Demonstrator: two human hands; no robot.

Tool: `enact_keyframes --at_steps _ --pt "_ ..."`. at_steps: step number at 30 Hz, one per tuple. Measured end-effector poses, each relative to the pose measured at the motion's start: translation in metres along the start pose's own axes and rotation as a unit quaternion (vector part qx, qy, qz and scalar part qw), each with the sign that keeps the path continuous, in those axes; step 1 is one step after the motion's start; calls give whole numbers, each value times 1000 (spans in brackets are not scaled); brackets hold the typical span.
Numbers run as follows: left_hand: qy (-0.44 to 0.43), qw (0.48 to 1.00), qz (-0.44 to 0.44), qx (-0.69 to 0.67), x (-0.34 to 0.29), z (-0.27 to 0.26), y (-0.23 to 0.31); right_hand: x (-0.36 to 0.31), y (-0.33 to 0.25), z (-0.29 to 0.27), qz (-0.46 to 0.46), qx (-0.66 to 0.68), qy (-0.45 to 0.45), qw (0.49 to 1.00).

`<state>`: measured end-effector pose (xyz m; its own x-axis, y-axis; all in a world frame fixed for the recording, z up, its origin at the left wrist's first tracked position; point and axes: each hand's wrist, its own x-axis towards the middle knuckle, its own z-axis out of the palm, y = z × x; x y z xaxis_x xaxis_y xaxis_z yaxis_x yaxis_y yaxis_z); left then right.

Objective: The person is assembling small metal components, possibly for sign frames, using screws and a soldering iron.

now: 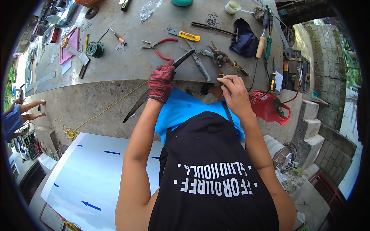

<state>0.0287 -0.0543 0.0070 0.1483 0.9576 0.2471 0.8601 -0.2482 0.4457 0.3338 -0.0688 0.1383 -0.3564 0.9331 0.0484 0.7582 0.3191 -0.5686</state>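
Blade (137, 105), long, curved, dark; slanting across front edge of grey metal bench (119, 63) | red-and-black-gloved left grip (162, 80): closed around blade | bare right grip (235, 90): fingers curled near yellow-and-black-handled metal snips (221, 59); contact or hold cannot be told

- Across my black garment (212, 146) run two lines of bold white capital lettering (219, 180), upside down from where I look, with white dots at the ends.
- On the big pale sheet (104, 177) beside me I see blue arrows (91, 206) pointing left, one partly covered by my garment, and short blue dashes (79, 145).
- I can't read the pale marking on my red tank (271, 109).
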Motion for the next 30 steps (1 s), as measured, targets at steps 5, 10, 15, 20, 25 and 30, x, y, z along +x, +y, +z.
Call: enact_keyframes --at_steps 5,10,15,20,25,30 --pt "-1 999 23 39 -2 0 2 7 6 -1 -7 1 6 1000" --pt "-27 997 37 65 -1 -3 0 11 14 -3 -3 16 -3 1000" --pt "-77 996 12 40 6 -23 4 13 18 -8 11 21 2 1000" --pt "-68 995 54 55 37 -56 7 15 27 -9 15 17 21 1000" --pt "-82 994 68 19 56 -50 -11 22 39 -12 21 2 41 999" --pt "-110 990 84 -16 54 -30 -22 27 44 -11 24 2 44 999"
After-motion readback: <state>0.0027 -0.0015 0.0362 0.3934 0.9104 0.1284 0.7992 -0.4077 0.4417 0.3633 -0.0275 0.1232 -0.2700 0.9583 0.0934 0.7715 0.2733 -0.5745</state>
